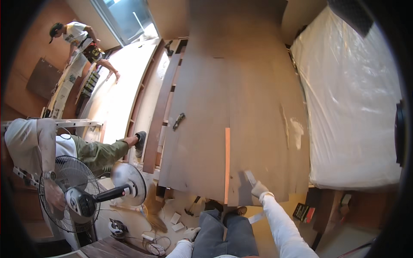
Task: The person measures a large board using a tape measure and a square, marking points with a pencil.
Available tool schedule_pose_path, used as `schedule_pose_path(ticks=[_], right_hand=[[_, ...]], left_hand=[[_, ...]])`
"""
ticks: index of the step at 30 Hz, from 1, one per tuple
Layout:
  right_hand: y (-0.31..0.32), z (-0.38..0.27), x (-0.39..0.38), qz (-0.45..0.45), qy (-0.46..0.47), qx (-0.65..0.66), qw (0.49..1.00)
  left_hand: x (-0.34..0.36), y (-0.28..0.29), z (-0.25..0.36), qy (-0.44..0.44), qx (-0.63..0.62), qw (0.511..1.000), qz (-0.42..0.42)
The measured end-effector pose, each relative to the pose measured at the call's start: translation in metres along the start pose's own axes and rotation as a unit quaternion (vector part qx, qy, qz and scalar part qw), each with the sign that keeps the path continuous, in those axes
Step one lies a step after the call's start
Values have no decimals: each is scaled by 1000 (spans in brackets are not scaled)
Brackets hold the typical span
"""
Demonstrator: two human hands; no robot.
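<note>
My gloved right hand grips a pale flat tool over the lower right of a wide grey-brown board. An orange strip runs lengthwise on the board, left of that hand, and a small dark hand tool lies farther left. My gloved left hand is low beside my left thigh; its fingers are too small to read clearly. A hammer and white offcuts lie on the floor below the board.
A co-worker reaches to a standing fan at left; another person stands by timber rails behind. A plastic-covered stack borders the board's right. A circular power tool and cables lie at lower left.
</note>
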State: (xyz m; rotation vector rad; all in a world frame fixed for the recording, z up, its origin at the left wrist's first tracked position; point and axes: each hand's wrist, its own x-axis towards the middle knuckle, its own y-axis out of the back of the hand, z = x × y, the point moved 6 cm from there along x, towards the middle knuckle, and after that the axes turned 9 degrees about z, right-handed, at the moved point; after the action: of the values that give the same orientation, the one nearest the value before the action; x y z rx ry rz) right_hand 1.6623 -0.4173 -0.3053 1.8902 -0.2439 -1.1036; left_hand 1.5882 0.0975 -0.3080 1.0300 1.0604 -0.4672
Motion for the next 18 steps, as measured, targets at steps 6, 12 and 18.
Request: schedule_pose_path(ticks=[6,12,18], right_hand=[[-23,63,-15,-189,-91,67,975],[23,118,-3,83,-88,34,992],[52,152,70,134,117,-234,956]], left_hand=[[-2,44,25,46,-54,996,-47],[-26,73,32,72,-67,995,-2],[-52,6,-6,166,-43,981,-94]])
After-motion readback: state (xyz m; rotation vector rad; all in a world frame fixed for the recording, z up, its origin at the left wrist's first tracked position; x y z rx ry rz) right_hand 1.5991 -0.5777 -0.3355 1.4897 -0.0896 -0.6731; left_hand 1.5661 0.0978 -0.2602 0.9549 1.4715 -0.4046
